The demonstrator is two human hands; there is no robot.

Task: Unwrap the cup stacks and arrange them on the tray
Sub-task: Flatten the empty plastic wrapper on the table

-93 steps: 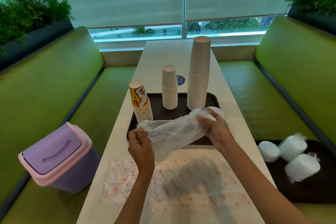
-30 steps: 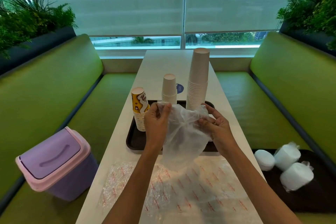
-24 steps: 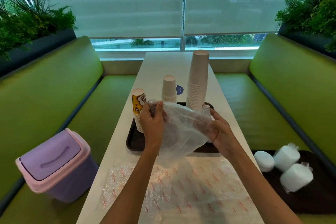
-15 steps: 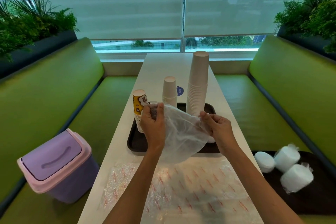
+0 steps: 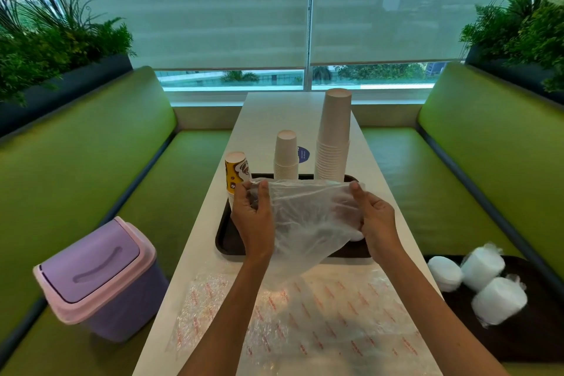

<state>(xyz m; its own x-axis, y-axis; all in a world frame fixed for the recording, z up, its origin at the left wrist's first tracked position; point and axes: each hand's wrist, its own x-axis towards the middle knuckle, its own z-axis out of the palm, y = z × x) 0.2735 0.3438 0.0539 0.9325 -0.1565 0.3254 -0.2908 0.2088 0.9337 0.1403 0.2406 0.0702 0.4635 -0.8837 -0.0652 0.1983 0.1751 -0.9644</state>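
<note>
Both hands hold a clear, crumpled plastic wrapper (image 5: 308, 220) stretched above the dark rectangular tray (image 5: 225, 241): the left hand (image 5: 253, 217) has its fingers pinched closed on one edge, the right hand (image 5: 374, 220) likewise on the other. Three unwrapped paper cup stacks (image 5: 332, 137) stand upside down on the tray on the white surface (image 5: 207, 253).

Three upside-down cup stacks stand on the dark tray (image 5: 224, 238): a printed stack (image 5: 236, 172), a short stack (image 5: 286, 156), a tall stack (image 5: 333, 137). A clear wrapper (image 5: 308, 223) hangs stretched above.
</note>
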